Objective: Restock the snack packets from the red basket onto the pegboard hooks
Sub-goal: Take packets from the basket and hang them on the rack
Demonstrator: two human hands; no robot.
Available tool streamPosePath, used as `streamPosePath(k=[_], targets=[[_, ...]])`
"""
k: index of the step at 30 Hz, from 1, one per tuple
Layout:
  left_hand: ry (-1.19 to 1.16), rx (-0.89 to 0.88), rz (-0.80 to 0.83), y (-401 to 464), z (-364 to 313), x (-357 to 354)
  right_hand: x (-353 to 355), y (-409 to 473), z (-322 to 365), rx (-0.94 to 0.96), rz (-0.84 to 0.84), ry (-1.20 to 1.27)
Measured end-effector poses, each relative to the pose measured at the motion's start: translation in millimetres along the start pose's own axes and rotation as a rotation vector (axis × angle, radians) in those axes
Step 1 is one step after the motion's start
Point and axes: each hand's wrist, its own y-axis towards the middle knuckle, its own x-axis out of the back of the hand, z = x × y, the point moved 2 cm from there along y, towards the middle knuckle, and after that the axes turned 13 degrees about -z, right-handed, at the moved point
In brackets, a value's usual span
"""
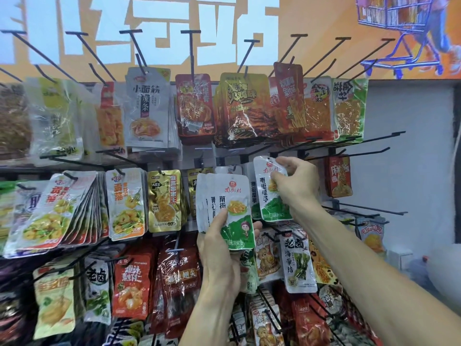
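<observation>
Against the pegboard, one packet is being pinched by the right hand for hooking while spare packets are being gripped by the left hand.

an orange wall mural with big pale-blue characters runs above the display, and a drawn blue shopping cart sits at its right end. below it is a plain grey wall.

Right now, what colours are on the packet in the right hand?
The packet is silver-white with green at the bottom, seen in the head view.
</observation>
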Motion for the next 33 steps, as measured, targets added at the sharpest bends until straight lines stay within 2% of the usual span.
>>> streamPosePath(k=[7,14,15,17,19,21,24,27,30,33], targets=[[-0.042,0.034,0.026,0.0,-0.2,1.3,-8.3,6.8,-12.9,0.029,-0.008,-0.080],[-0.112,0.103,-0.004,11.4,7.9,-3.8,-31.7,16.9,-18.1,-0.037,0.095,-0.231],[-0.111,0.106,-0.024,13.0,9.3,-4.4,-26.7,12.8,-16.4,-0.030,0.076,-0.220],[-0.109,0.097,-0.032,15.7,13.5,-5.5,-13.0,-6.8,-14.7,-0.074,0.066,-0.039],[-0.094,0.086,-0.017,16.8,19.2,-9.9,-2.9,-31.9,-17.1,-0.186,0.139,0.165],[-0.094,0.070,-0.014,16.1,26.0,-15.6,-1.3,-45.7,-23.2,-0.222,0.170,0.217],[-0.082,0.043,-0.086,16.1,30.2,-19.5,-2.5,-33.9,-24.0,-0.252,0.047,0.301],[-0.080,0.017,-0.144,18.4,27.5,-14.0,-1.0,-10.2,-17.6,-0.197,0.001,0.301],[-0.035,-0.007,-0.153,21.2,25.4,-7.6,-3.3,4.0,-12.8,-0.123,0.061,0.241],[-0.044,-0.042,-0.116,13.4,18.9,-5.1,-10.6,11.0,-15.8,-0.132,0.105,0.210]])
